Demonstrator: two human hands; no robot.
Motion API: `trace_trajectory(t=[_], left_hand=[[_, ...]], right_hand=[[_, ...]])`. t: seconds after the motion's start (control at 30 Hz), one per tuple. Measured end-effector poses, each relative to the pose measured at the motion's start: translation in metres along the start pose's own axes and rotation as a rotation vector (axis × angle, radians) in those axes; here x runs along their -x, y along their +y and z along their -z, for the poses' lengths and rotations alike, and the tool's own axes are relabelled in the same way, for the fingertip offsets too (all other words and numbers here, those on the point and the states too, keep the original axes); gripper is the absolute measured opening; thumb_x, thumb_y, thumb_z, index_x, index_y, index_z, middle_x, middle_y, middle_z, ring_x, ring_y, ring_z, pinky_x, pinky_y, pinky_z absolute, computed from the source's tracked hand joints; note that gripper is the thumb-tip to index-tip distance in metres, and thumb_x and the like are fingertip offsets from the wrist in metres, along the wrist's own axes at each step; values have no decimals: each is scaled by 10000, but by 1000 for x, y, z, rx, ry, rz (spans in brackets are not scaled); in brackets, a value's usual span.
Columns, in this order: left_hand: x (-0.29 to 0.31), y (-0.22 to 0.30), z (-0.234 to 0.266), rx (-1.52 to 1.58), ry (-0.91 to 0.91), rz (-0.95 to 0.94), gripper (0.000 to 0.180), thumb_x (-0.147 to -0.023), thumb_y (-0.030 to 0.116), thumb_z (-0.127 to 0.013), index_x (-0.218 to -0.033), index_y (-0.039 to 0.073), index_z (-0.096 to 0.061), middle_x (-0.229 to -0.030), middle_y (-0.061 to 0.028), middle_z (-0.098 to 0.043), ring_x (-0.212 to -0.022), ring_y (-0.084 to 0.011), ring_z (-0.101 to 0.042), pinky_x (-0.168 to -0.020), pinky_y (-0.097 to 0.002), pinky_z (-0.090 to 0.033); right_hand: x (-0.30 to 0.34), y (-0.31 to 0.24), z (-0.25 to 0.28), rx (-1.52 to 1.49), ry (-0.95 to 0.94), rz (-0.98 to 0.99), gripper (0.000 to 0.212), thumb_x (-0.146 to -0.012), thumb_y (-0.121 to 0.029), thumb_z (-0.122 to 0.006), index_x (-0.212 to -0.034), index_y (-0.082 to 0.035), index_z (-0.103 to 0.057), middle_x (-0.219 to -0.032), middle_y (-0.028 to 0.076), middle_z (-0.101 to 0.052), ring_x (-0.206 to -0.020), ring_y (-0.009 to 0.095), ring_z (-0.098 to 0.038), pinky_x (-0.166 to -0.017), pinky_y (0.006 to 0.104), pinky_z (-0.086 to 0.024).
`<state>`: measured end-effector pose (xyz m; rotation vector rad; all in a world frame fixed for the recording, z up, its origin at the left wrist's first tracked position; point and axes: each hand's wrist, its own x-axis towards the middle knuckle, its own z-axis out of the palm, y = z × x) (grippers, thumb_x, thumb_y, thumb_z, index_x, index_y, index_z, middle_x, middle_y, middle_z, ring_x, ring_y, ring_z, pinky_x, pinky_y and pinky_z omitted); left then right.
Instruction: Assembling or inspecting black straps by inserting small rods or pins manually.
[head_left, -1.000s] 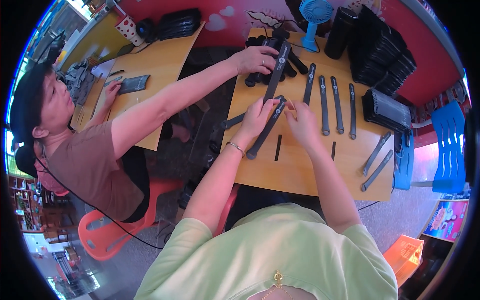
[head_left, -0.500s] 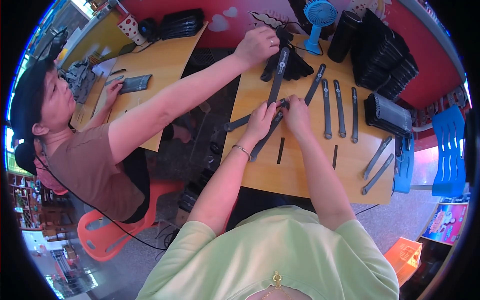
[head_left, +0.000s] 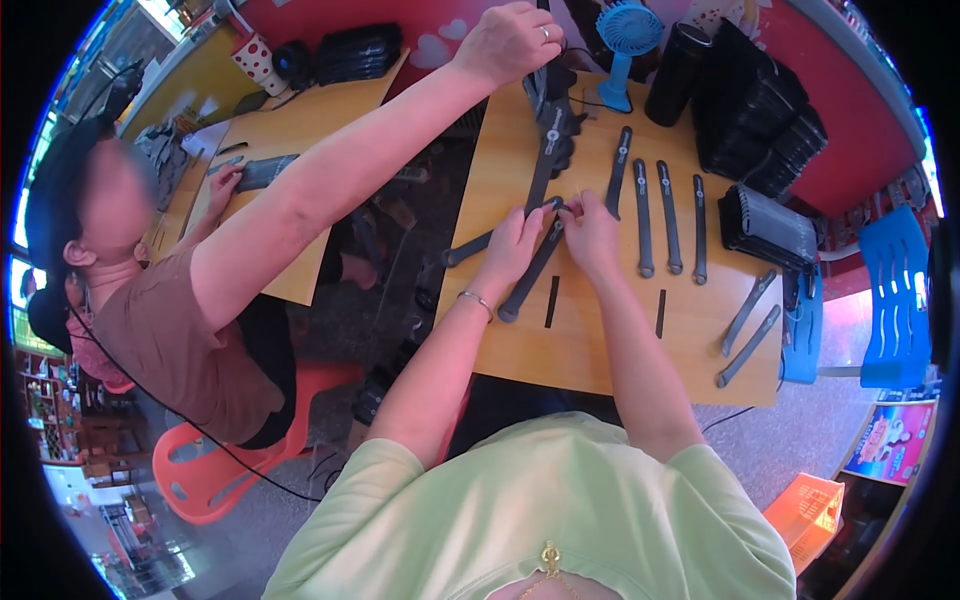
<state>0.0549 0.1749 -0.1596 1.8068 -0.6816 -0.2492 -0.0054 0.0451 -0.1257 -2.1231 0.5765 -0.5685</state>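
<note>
Over the middle of the table my left hand (head_left: 514, 247) and my right hand (head_left: 592, 234) are close together, fingers pinched on a dark grey strap (head_left: 533, 278). Its rounded end reaches down left under my left wrist; its upper end is partly hidden by my fingers. Another grey strap (head_left: 552, 140) with a pale round mark stands out just beyond my left hand. A further strap (head_left: 470, 249) pokes out to the left of that hand. Beyond my right hand lies one more strap (head_left: 621, 165), and several straps (head_left: 669, 220) lie side by side to its right.
A co-worker's hand (head_left: 508, 45) grips a dark strip above the black pile (head_left: 572, 125). A blue fan (head_left: 628, 30), a black bottle (head_left: 680, 75) and black stacked pouches (head_left: 760, 110) stand at the back. Short black strips (head_left: 551, 302) and two straps (head_left: 748, 345) lie nearer.
The co-worker's hand has risen and pulled a dark strip up from the pile. My hands stay pinched together on the strap, with little movement. The view has shifted slightly.
</note>
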Motion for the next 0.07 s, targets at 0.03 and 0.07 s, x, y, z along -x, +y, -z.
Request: trace_trajectory(t=[0.03,0.07], left_hand=[[1,-1,1,6,-18,-23,364,-959,314,-402,-1119,49,-593,-850,-148,-593,-818,-288,-599,-711,-358,-446],[4,-1,4,0,-35,-3,375,-960,328,-403,-1148,62,-589,-884,-130,-607,-841,-227,-609,-714,-343,-445]], right_hand=[[1,-2,3,20,-38,-61,135,-783,-104,-635,-849,-27,-547,-805,164,-640,-806,321,-630,-709,396,-484],[3,-3,5,41,-72,-125,169,-773,-134,-660,-853,-32,-552,-814,165,-642,-809,311,-635,-718,392,-486]])
